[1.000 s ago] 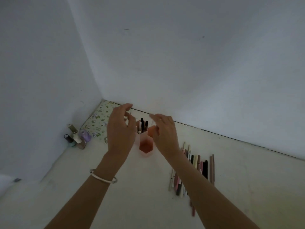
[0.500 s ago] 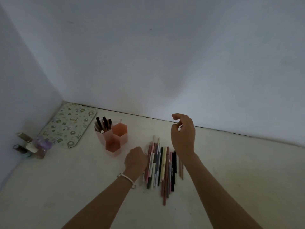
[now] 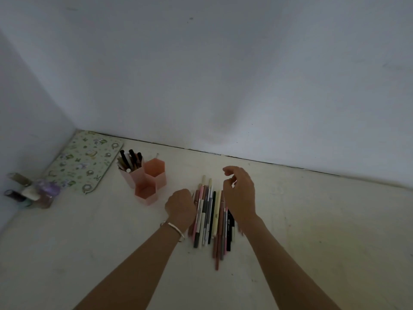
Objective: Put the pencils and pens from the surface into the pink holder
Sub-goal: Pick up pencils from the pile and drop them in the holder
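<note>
The pink holder [image 3: 154, 175] has three hexagonal cups and stands left of centre. Its back-left cup holds several pens [image 3: 130, 161]; the other two cups look empty. A pile of pencils and pens [image 3: 212, 217] lies side by side on the pale surface to the holder's right. My left hand [image 3: 181, 206] rests knuckles-up at the pile's left edge with its fingers curled under and hidden. My right hand [image 3: 240, 194] hovers over the pile's right side, fingers loosely bent and apart, holding nothing.
A flowered mat [image 3: 86, 162] lies in the back left corner. Small bottles [image 3: 33, 193] cluster against the left wall. White walls close off the back and the left. Bare surface [image 3: 324, 220] stretches to the right of the pile.
A second ago both hands were at the holder; they have since moved right and down to the pile. Over the last half second they have barely shifted.
</note>
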The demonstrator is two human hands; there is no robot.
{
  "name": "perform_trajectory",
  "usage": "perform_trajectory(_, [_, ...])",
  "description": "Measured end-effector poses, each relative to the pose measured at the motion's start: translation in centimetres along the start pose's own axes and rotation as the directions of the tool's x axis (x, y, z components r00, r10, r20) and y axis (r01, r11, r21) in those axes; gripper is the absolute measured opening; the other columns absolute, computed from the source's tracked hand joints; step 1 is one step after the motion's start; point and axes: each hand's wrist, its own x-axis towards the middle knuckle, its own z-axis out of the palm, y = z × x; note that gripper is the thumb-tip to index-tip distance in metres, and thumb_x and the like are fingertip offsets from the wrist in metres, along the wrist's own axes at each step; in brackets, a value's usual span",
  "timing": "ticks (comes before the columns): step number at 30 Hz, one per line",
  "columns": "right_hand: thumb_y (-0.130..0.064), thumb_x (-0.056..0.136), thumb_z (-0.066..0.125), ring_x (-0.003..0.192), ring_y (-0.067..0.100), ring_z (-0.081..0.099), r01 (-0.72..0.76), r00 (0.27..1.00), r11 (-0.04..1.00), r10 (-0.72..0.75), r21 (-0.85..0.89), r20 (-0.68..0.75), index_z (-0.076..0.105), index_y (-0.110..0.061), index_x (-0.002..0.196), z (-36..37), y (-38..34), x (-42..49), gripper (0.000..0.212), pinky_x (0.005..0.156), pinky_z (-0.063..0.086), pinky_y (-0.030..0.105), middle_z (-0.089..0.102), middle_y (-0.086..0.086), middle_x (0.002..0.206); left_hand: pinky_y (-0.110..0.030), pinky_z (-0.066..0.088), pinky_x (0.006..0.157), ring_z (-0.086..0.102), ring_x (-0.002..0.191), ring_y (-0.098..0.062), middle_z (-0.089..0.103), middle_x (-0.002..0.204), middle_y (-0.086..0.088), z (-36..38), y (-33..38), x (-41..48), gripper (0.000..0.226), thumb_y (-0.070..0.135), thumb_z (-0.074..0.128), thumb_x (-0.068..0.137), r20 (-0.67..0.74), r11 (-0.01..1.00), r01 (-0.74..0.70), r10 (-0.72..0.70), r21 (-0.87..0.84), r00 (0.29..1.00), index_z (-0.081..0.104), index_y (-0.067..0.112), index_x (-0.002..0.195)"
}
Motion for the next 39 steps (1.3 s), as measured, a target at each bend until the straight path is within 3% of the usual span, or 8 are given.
perform_trajectory(6, [-0.007, 0.092, 0.052, 0.082, 0.010, 0.059, -0.083, 0.965, 0.986, 0.115, -0.144, 0.235, 0.065, -0.014, 0.108, 1.5, 0.3, -0.2, 0.022, 0.073, 0.046, 0.020, 0.064, -0.002, 0.102, -0.032, 0.049, 0.075, 0.062, 0.093, -0.023, 0.065, 0.107, -0.010, -2.3, -0.7, -0.4, 0.021, 0.021, 0.056, 0.093, -0.059, 0.981, -0.006, -0.006, -0.193, 0.998, 0.054, 0.006, 0.109])
perform_trajectory(12, [-0.018, 0.094, 0.051, 0.090, 0.023, 0.064, 0.007, 0.904, 0.900, 0.181, -0.436, 0.388, 0.065, -0.008, 0.095, 6.1, -1.3, -0.9, 0.018, 0.079, 0.055, 0.034, 0.062, 0.005, 0.094, -0.011, 0.040, 0.049, 0.050, 0.068, 0.005, 0.064, 0.086, 0.004, -8.4, -1.8, -1.5, 0.029, 0.018, 0.064, 0.087, -0.327, 0.854, -0.201, 0.039, -0.479, 0.944, 0.054, 0.016, 0.114])
perform_trajectory(22, [-0.023, 0.095, 0.047, 0.106, 0.025, 0.056, 0.196, 0.900, 0.715, 0.140, -0.671, 0.412, 0.067, -0.013, 0.107, 12.1, -2.3, -1.2, 0.025, 0.092, 0.044, 0.035, 0.063, 0.007, 0.110, -0.021, 0.057, 0.061, 0.065, 0.070, -0.007, 0.063, 0.085, 0.010, -14.3, -4.8, -2.3, 0.062, 0.012, 0.062, 0.089, -0.534, 0.629, -0.417, 0.003, -0.656, 0.846, 0.040, 0.034, 0.142])
perform_trajectory(26, [-0.027, 0.088, 0.053, 0.090, 0.025, 0.063, -0.037, 0.926, 0.875, 0.212, -0.483, 0.313, 0.067, -0.007, 0.092, 11.2, -3.9, 0.0, 0.024, 0.079, 0.053, 0.036, 0.064, 0.009, 0.096, -0.012, 0.053, 0.061, 0.065, 0.069, -0.002, 0.062, 0.090, 0.009, -14.9, -5.9, -1.9, 0.066, 0.008, 0.062, 0.086, -0.577, 0.606, -0.452, -0.015, -0.655, 0.816, 0.040, 0.034, 0.143])
perform_trajectory(30, [-0.027, 0.090, 0.053, 0.065, 0.021, 0.061, -0.260, 0.951, 0.966, 0.254, 0.010, 0.175, 0.059, -0.010, 0.081, 8.2, -7.6, 4.2, 0.020, 0.056, 0.049, 0.031, 0.062, 0.002, 0.073, -0.004, 0.045, 0.051, 0.062, 0.069, 0.008, 0.057, 0.094, 0.012, -17.3, -8.0, -0.5, 0.061, 0.003, 0.065, 0.080, -0.679, 0.558, -0.511, -0.135, -0.654, 0.721, 0.047, 0.032, 0.131])
perform_trajectory(33, [-0.020, 0.094, 0.052, 0.058, 0.008, 0.059, -0.178, 0.984, 0.919, 0.168, 0.352, 0.058, 0.056, -0.014, 0.099, 6.0, -10.7, 6.2, 0.008, 0.053, 0.047, 0.024, 0.063, -0.001, 0.074, -0.008, 0.049, 0.055, 0.064, 0.073, 0.003, 0.056, 0.093, 0.014, -17.9, -9.4, 0.3, 0.061, 0.001, 0.066, 0.082, -0.736, 0.558, -0.548, -0.181, -0.623, 0.652, 0.043, 0.035, 0.127])
perform_trajectory(35, [-0.016, 0.097, 0.049, 0.057, 0.002, 0.058, -0.053, 0.997, 0.867, 0.077, 0.495, -0.027, 0.047, -0.017, 0.122, 5.4, -12.1, 6.4, 0.025, 0.054, 0.048, 0.018, 0.064, 0.003, 0.076, -0.011, 0.052, 0.059, 0.065, 0.076, -0.004, 0.055, 0.095, 0.013, -17.5, -9.9, 0.7, 0.059, 0.000, 0.065, 0.083, -0.775, 0.604, -0.559, -0.162, -0.568, 0.611, 0.042, 0.032, 0.128])
perform_trajectory(39, [-0.013, 0.099, 0.046, 0.066, 0.018, 0.061, 0.123, 0.987, 0.830, -0.045, 0.544, -0.154, 0.035, -0.022, 0.135, 5.3, -13.2, 5.6, 0.039, 0.061, 0.052, 0.023, 0.065, 0.011, 0.081, -0.017, 0.056, 0.067, 0.065, 0.082, -0.009, 0.059, 0.111, -0.002, -15.5, -10.9, 1.7, 0.051, 0.001, 0.062, 0.087, -0.792, 0.739, -0.510, -0.052, -0.440, 0.608, 0.043, 0.024, 0.129])
